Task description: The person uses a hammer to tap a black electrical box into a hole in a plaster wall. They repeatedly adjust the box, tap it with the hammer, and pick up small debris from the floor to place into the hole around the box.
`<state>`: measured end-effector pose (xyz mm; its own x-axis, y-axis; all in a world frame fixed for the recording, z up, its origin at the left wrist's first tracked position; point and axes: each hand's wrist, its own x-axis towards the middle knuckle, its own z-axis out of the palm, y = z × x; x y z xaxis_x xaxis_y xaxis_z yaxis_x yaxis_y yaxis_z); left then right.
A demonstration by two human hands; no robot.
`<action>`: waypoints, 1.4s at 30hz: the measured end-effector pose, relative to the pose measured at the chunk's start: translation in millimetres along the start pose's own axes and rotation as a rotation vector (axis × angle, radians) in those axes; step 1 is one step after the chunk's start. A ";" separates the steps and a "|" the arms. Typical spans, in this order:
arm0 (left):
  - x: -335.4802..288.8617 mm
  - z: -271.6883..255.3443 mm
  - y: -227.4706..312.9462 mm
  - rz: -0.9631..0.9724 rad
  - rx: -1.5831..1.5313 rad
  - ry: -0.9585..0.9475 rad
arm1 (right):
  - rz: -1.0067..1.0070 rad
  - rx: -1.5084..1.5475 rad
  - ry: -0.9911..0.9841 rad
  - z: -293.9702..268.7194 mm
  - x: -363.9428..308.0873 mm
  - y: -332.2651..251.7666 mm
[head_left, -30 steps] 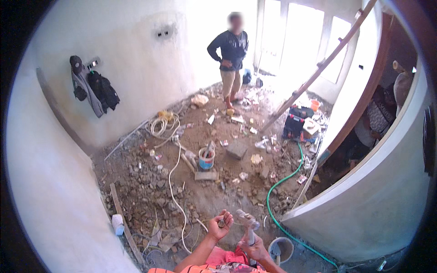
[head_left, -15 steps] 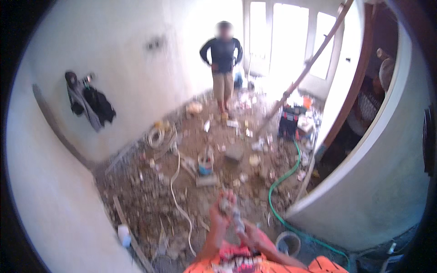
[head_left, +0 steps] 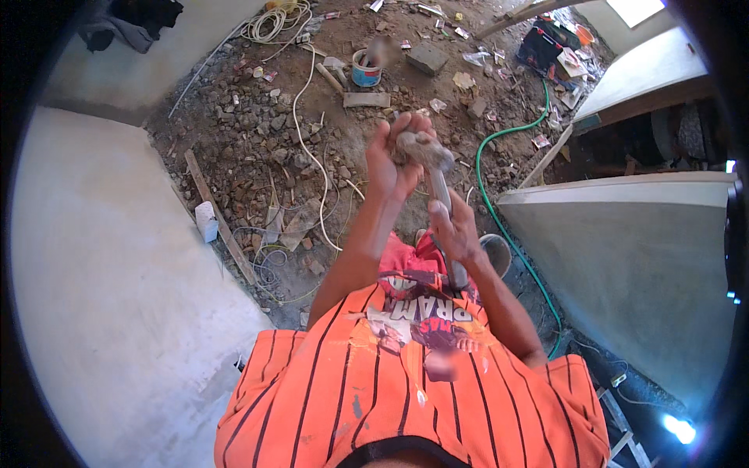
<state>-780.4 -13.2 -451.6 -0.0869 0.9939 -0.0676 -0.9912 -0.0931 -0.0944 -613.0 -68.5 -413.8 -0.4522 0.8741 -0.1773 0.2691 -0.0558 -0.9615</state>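
A worn grey hammer is held in front of my body, its head pointing away from me and its handle running back toward my shirt. My left hand is closed about the hammer's head, the fingers curled at its far side. Around the middle of the handle my right hand is wrapped, and the handle's end shows below it. A dull coating like dust or dried cement covers the head. Part of the head is hidden by the left fingers.
Rubble covers the dirt floor. Ahead stand a small tub with tools and a grey block. A green hose and a white cable cross the floor. A bucket is beside my right forearm; a plank lies left.
The view has tilted down toward my hands and shirt. The person standing at the far end has left the view. Both hands remain on the hammer.
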 end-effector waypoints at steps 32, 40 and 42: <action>-22.2 22.1 13.5 0.106 0.010 0.356 | -0.526 0.297 0.111 3.1 -31.0 -16.5; -36.4 -110.3 52.3 -0.055 0.834 0.455 | -0.188 0.435 -0.072 38.5 -47.6 26.1; -31.5 -192.2 80.7 -0.189 0.628 0.241 | -0.395 0.153 -0.069 16.7 -41.5 10.1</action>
<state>-838.5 -63.4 -647.9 0.0454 0.9421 -0.3321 -0.8637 0.2041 0.4609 -605.7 -113.4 -419.6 -0.5528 0.8084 0.2022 -0.0630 0.2013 -0.9775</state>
